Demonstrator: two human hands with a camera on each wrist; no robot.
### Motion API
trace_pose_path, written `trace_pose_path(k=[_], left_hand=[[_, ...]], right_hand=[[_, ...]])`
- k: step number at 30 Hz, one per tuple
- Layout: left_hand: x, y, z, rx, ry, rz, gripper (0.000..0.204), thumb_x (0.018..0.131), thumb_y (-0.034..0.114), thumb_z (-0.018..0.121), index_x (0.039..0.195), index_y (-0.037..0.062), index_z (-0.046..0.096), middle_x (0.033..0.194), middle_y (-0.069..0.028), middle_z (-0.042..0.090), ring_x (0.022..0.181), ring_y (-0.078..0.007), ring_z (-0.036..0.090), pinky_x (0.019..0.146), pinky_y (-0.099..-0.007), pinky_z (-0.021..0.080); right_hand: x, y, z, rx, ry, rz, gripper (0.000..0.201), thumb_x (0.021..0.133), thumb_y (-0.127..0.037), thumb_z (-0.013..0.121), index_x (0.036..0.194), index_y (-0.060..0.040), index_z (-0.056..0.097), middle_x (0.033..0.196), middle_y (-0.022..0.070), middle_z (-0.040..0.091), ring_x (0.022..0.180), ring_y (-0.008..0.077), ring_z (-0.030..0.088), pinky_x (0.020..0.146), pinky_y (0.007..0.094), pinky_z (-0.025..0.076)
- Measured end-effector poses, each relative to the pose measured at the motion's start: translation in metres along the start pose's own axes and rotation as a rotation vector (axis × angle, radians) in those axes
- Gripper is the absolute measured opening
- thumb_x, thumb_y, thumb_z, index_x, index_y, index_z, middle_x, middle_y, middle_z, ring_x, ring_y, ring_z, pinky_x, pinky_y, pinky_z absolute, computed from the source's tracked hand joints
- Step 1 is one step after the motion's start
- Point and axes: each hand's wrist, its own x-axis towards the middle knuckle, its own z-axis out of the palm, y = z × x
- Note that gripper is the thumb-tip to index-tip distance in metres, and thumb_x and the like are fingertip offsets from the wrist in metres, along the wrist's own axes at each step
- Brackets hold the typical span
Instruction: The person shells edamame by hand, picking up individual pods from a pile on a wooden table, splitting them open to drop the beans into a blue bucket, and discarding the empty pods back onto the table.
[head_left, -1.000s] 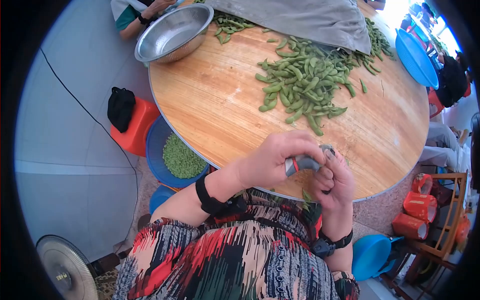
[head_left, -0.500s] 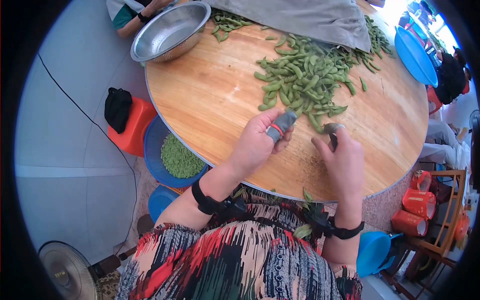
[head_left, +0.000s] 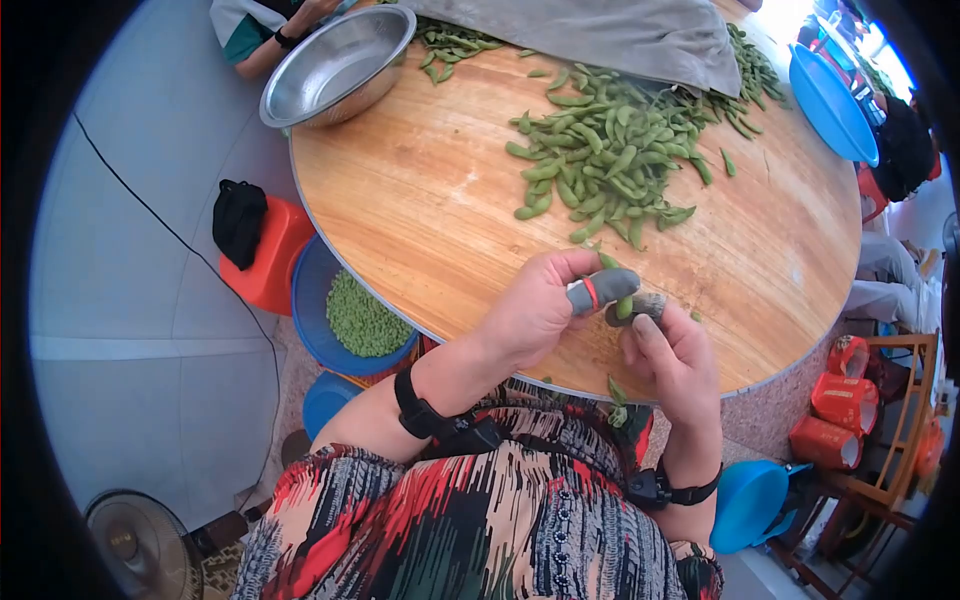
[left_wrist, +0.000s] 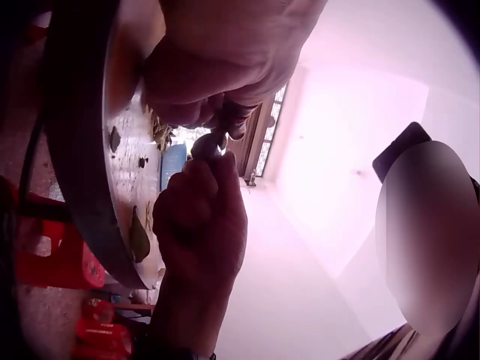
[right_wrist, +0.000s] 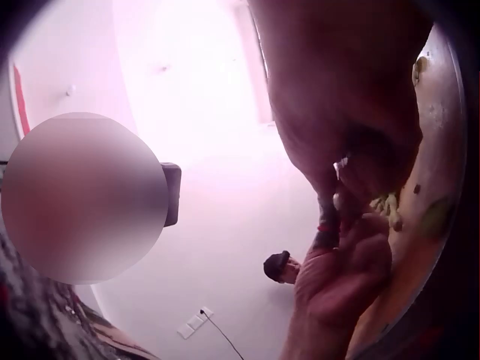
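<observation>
Over the near part of the round wooden table, the left hand pinches a green pod, its grey-covered digit with a red band lying across it. The right hand meets it from the other side, fingers curled, a grey-covered digit and the thumb at the pod's lower end. Both wrist views show the hands tip to tip, the right hand below in one, the left hand below in the other; the pod is hard to make out there. A heap of green pods lies just beyond the hands.
A grey cloth covers pods at the far side. A metal bowl stands at the table's left edge, a blue basket at the right. Below left, a blue basin holds shelled beans, beside a red stool.
The hands were together, then apart with the left near the heap; now they have come together again nearer the body, with a green pod between them.
</observation>
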Motion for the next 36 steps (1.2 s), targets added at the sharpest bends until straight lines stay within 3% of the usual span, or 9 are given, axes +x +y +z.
trace_pose_path(k=[7, 12, 21, 25, 27, 30, 32, 34, 36], left_hand=[[-0.003, 0.001, 0.010, 0.080, 0.032, 0.094, 0.013, 0.084, 0.017, 0.064, 0.086, 0.0045, 0.063, 0.071, 0.0023, 0.058, 0.057, -0.0003, 0.043, 0.048, -0.0158, 0.030], [-0.005, -0.005, 0.011, 0.432, 0.095, 0.293, 0.014, 0.084, 0.015, 0.063, 0.083, 0.0006, 0.060, 0.074, -0.0003, 0.058, 0.068, -0.0061, 0.053, 0.057, -0.0216, 0.044], [-0.009, -0.008, 0.010, 1.015, 0.184, 0.598, 0.013, 0.081, 0.012, 0.063, 0.083, -0.0004, 0.059, 0.077, -0.0012, 0.056, 0.069, -0.0087, 0.054, 0.060, -0.0216, 0.044], [-0.010, -0.007, 0.007, 0.710, 0.010, 0.462, 0.012, 0.084, 0.014, 0.061, 0.084, 0.0023, 0.059, 0.075, 0.0005, 0.055, 0.066, -0.0078, 0.052, 0.059, -0.0207, 0.042], [-0.012, -0.002, 0.005, 0.166, -0.180, -0.019, 0.011, 0.085, 0.016, 0.059, 0.086, 0.0058, 0.058, 0.074, 0.0027, 0.054, 0.065, -0.0056, 0.050, 0.058, -0.0193, 0.040], [-0.010, 0.002, 0.004, 0.059, -0.200, -0.131, 0.011, 0.085, 0.017, 0.061, 0.086, 0.0077, 0.056, 0.074, 0.0048, 0.052, 0.065, -0.0027, 0.047, 0.057, -0.0176, 0.038], [-0.007, -0.001, 0.011, 0.284, -0.177, 0.029, 0.012, 0.084, 0.017, 0.063, 0.086, 0.0072, 0.056, 0.074, 0.0051, 0.052, 0.066, -0.0022, 0.046, 0.057, -0.0174, 0.038], [-0.007, 0.000, 0.014, 0.641, -0.112, 0.170, 0.017, 0.080, 0.014, 0.068, 0.086, 0.0052, 0.055, 0.075, 0.0054, 0.051, 0.068, -0.0012, 0.045, 0.059, -0.0173, 0.038], [-0.006, 0.002, 0.012, 0.606, -0.126, 0.147, 0.017, 0.080, 0.013, 0.067, 0.087, 0.0043, 0.055, 0.077, 0.0045, 0.053, 0.070, -0.0018, 0.047, 0.061, -0.0176, 0.040]], right_hand=[[-0.005, 0.009, -0.002, 0.382, -0.146, 0.133, 0.022, 0.095, -0.021, 0.041, 0.088, -0.0036, 0.052, 0.062, -0.0021, 0.047, 0.048, 0.0032, 0.036, 0.042, 0.0179, 0.026], [-0.005, 0.004, -0.003, 0.447, -0.165, 0.203, 0.019, 0.095, -0.019, 0.041, 0.089, -0.0034, 0.050, 0.064, -0.0008, 0.048, 0.048, 0.0029, 0.036, 0.042, 0.0174, 0.026], [-0.006, 0.012, -0.004, 0.560, -0.185, 0.195, 0.014, 0.094, -0.016, 0.043, 0.094, -0.0035, 0.050, 0.066, 0.0001, 0.050, 0.048, 0.0025, 0.036, 0.041, 0.0168, 0.026], [-0.008, 0.016, -0.006, 0.486, -0.199, 0.189, 0.014, 0.094, -0.015, 0.044, 0.094, -0.0041, 0.052, 0.066, -0.0002, 0.052, 0.046, 0.0019, 0.035, 0.041, 0.0160, 0.026], [-0.009, 0.017, -0.008, 0.560, -0.240, 0.198, 0.014, 0.093, -0.015, 0.045, 0.095, -0.0041, 0.053, 0.066, -0.0007, 0.052, 0.046, 0.0019, 0.035, 0.040, 0.0161, 0.026], [-0.010, 0.013, -0.004, 0.495, -0.197, 0.196, 0.013, 0.092, -0.015, 0.048, 0.094, -0.0040, 0.055, 0.064, -0.0019, 0.052, 0.045, 0.0018, 0.035, 0.040, 0.0165, 0.026], [-0.009, 0.014, -0.002, 0.349, -0.116, 0.177, 0.012, 0.091, -0.015, 0.050, 0.093, -0.0039, 0.056, 0.063, -0.0026, 0.052, 0.045, 0.0018, 0.035, 0.040, 0.0168, 0.026], [-0.008, 0.024, 0.000, -0.240, 0.072, -0.172, 0.012, 0.090, -0.015, 0.053, 0.088, -0.0041, 0.057, 0.060, -0.0035, 0.050, 0.045, 0.0019, 0.034, 0.041, 0.0171, 0.025], [-0.009, 0.023, -0.002, -0.125, 0.059, -0.133, 0.012, 0.089, -0.015, 0.053, 0.087, -0.0042, 0.057, 0.060, -0.0033, 0.050, 0.045, 0.0019, 0.034, 0.041, 0.0174, 0.025]])
